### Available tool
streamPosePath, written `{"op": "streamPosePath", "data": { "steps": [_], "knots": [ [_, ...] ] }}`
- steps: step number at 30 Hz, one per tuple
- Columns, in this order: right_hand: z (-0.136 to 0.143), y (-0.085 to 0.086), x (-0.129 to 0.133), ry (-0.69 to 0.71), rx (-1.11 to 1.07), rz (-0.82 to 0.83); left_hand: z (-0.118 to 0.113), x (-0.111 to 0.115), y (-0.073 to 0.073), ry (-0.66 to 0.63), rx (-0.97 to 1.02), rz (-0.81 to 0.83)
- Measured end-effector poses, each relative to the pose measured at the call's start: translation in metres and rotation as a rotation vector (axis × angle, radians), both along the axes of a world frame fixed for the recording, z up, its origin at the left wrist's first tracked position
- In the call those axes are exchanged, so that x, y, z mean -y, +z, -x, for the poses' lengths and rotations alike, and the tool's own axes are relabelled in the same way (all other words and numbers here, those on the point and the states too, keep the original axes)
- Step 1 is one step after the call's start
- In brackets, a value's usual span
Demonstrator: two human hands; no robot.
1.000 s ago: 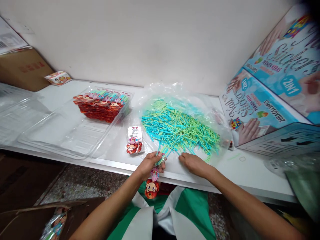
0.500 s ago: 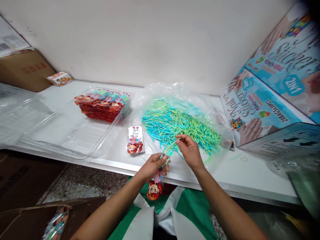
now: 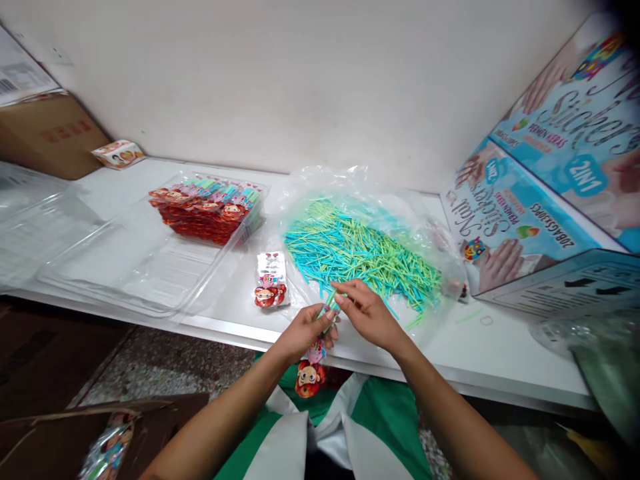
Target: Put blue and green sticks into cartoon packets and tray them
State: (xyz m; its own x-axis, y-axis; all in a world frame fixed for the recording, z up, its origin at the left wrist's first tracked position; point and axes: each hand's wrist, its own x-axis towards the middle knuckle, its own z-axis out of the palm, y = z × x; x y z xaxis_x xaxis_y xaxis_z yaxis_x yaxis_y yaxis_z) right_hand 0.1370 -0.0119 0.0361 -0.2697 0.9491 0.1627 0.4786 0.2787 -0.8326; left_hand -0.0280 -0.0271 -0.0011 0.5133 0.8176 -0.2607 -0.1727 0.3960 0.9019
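The right hand [image 3: 370,315], low at the near edge of the loose pile of green and blue sticks [image 3: 360,247] a second ago and raised over that edge half a second ago, is now farther left, its fingertips right at the upper ends of the held sticks [image 3: 329,308]. The left hand [image 3: 306,331] and the face-printed packet [image 3: 310,379] hanging below it sit slightly farther right than a second ago.

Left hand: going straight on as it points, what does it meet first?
Most likely the right hand, close ahead of the left hand; the pile of sticks lies beyond. Exact depth is unclear.
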Motion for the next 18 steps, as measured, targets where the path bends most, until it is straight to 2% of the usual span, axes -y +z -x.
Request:
{"op": "streamPosePath", "data": {
  "steps": [3, 6, 8, 11, 18],
  "knots": [
    [0.000, -0.001, 0.004, -0.089, 0.010, 0.101, 0.002, -0.001, 0.001, 0.043, 0.014, -0.030],
    [0.002, -0.007, 0.007, -0.050, -0.073, 0.193, 0.002, -0.001, 0.003, 0.054, 0.041, -0.034],
    [0.005, -0.008, 0.007, -0.049, -0.135, 0.199, 0.002, 0.000, 0.004, 0.058, 0.072, -0.016],
    [0.008, -0.004, 0.007, -0.075, -0.148, 0.125, 0.003, 0.003, 0.006, 0.062, 0.139, 0.024],
    [0.007, 0.011, 0.011, -0.009, -0.016, -0.221, 0.011, 0.007, 0.000, 0.025, 0.155, 0.017]
  ]
}}
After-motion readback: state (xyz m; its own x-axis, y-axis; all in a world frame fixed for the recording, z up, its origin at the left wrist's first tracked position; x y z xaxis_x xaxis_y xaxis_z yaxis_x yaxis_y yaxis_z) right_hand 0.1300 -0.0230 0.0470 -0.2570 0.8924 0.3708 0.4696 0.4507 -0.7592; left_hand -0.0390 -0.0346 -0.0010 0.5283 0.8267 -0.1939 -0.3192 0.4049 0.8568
